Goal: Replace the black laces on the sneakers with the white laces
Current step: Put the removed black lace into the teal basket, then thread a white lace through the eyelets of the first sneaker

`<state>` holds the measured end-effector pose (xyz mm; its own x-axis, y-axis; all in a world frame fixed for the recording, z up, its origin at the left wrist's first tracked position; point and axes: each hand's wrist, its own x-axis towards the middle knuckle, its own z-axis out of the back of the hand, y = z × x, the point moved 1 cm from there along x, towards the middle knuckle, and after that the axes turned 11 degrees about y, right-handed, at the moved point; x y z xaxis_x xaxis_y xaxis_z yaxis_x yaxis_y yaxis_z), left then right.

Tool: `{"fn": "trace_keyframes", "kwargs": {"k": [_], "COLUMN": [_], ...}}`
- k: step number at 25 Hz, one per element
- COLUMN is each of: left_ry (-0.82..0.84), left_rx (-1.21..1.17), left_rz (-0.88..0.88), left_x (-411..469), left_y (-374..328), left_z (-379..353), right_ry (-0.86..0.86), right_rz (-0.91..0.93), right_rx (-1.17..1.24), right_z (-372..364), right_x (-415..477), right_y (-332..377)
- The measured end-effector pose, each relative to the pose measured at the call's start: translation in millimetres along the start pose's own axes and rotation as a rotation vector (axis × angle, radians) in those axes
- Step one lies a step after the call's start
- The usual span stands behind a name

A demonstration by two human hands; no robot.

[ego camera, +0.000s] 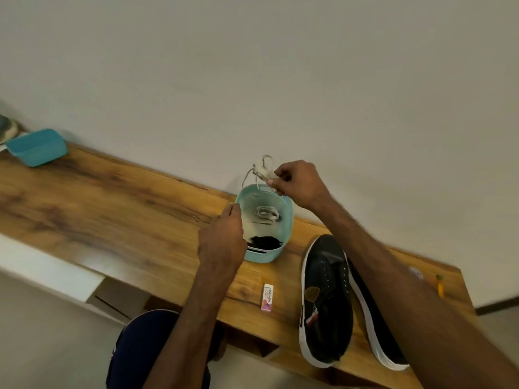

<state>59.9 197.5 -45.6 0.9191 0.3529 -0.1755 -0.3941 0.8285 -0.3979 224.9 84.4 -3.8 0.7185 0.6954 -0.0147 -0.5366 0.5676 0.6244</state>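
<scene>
While the laceless sneakers (325,299) lie right of the basket (264,258), the left hand (222,242) curls on its left rim, seemingly gripping it, and the right hand (297,183) above its far rim pinches a white lace (262,169), which next needs untangling.

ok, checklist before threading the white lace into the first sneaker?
1. Near sneaker unlaced: ok, its eyelets look empty.
2. White lace in hand: ok, right hand pinches it above the basket.
3. Lace pulled straight: not ok, it is bunched in loops.
4. Second white lace ready: ok, coiled in the basket.
5. Black laces out of the way: ok, in the basket.
6. Left hand free: cannot tell, it is at the basket's rim, fingers hidden.
</scene>
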Motion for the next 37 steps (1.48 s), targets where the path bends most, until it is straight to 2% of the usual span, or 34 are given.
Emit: {"fn": "trace_keyframes", "kwargs": {"k": [3, 6, 12, 14, 16, 19, 22, 24, 27, 32, 35, 37], "left_ry": [0.018, 0.073, 0.280, 0.292, 0.234, 0.181, 0.286, 0.359, 0.344, 0.339, 0.356, 0.311], "left_rx": [-0.097, -0.149, -0.083, -0.036, 0.006, 0.066, 0.317, 0.527, 0.661, 0.560, 0.350, 0.195], "left_rz": [-0.049, -0.120, -0.256, -0.289, -0.357, -0.529, -0.626, -0.648, -0.667, -0.604, -0.552, -0.541], "left_x": [-7, -15, -39, -52, -64, -81, -89, -93, -90, -79, -85, -93], "left_y": [-22, -51, -100, -114, -130, -160, -172, -169, -159, -155, -154, -155], "left_z": [-5, -20, -73, -88, -100, -122, -153, -169, -175, -164, -156, -152], "right_ry": [-0.106, -0.186, -0.259, -0.308, -0.338, -0.365, -0.334, -0.228, -0.094, -0.033, -0.052, -0.114], "right_rz": [0.000, -0.075, -0.259, -0.297, -0.328, -0.442, -0.575, -0.674, -0.742, -0.715, -0.708, -0.660], "right_rx": [0.161, 0.269, 0.304, 0.340, 0.299, 0.064, 0.027, 0.083, 0.055, -0.033, 0.046, 0.093], "right_z": [40, 58, 41, 31, 24, 23, 14, 0, -18, -45, -54, -45], "right_x": [-57, -128, -246, -273, -291, -303, -309, -313, -315, -328, -337, -340], "right_y": [-3, -30, -98, -118, -137, -160, -179, -186, -181, -154, -140, -131]}}
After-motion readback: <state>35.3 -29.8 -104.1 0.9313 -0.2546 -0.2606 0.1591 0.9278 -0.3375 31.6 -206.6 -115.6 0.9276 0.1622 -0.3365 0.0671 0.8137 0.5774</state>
